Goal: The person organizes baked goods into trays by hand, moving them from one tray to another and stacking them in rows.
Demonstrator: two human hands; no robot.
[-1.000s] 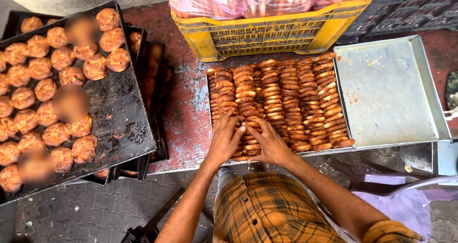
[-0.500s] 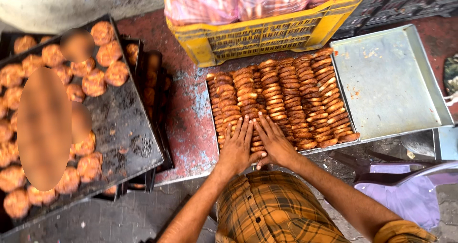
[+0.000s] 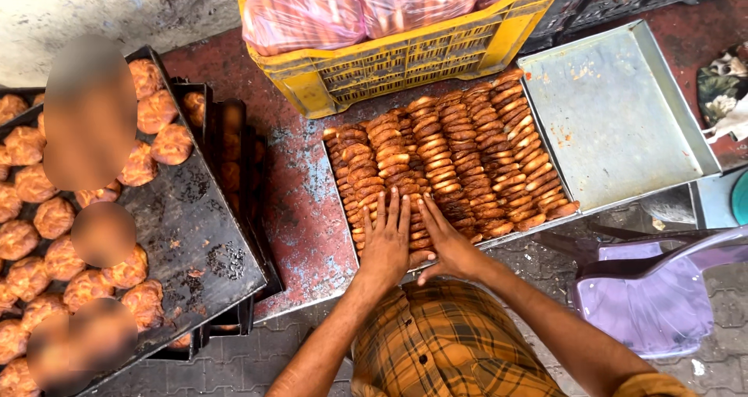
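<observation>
**On the metal tray: both hands flat on the biscuit rows**

At the near edge of the metal tray [image 3: 623,109], the left hand [image 3: 387,241] and right hand [image 3: 448,245] lie side by side, fingers spread wide, palms pressed down on the biscuits [image 3: 460,155]. Neither hand grips anything. The biscuits stand on edge in tight rows, filling the tray's left part; its right part is bare metal.

Beyond the tray, touching its far rim, sits a yellow crate [image 3: 405,62] holding pink bags [image 3: 304,11]. Left of the tray, across a strip of red floor [image 3: 300,202], a dark baking sheet [image 3: 195,233] carries round buns [image 3: 156,120]. Right of the tray and nearer, a purple chair [image 3: 662,288].

Risk, as judged: the tray's near edge seems to overhang its support, so downward pressure there could tip it. Uneven sideways pushing could topple a row, domino fashion, or crack brittle pieces.
</observation>
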